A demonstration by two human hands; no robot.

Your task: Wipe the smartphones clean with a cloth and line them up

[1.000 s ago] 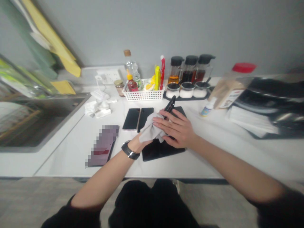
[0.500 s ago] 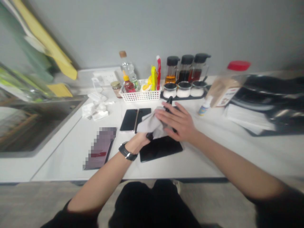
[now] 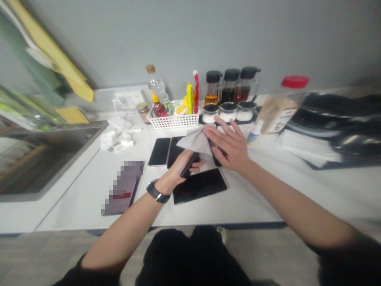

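Note:
My left hand [image 3: 181,169], with a black watch on the wrist, is closed around a dark phone-like object [image 3: 190,164]. A light grey cloth [image 3: 195,142] lies over the far part of that object. Against the cloth's right side, my right hand [image 3: 230,145] presses with its fingers partly spread, pinching the cloth. Below the hands a black tablet [image 3: 201,186] lies flat on the white counter. To the left are a dark phone [image 3: 159,151] and a second dark phone [image 3: 173,153], partly covered. Another dark device under the right hand is mostly hidden.
A pixelated dark device [image 3: 125,186] lies front left. Behind stand a white basket [image 3: 174,121], seasoning jars [image 3: 228,112], a small spray bottle [image 3: 255,133] and a red-lidded jar [image 3: 282,111]. Crumpled tissues [image 3: 119,137] sit beside the sink [image 3: 59,159].
The cloth has shifted up off the near end of the held object, which shows more now. My right hand has moved slightly right, and more of the tablet is uncovered.

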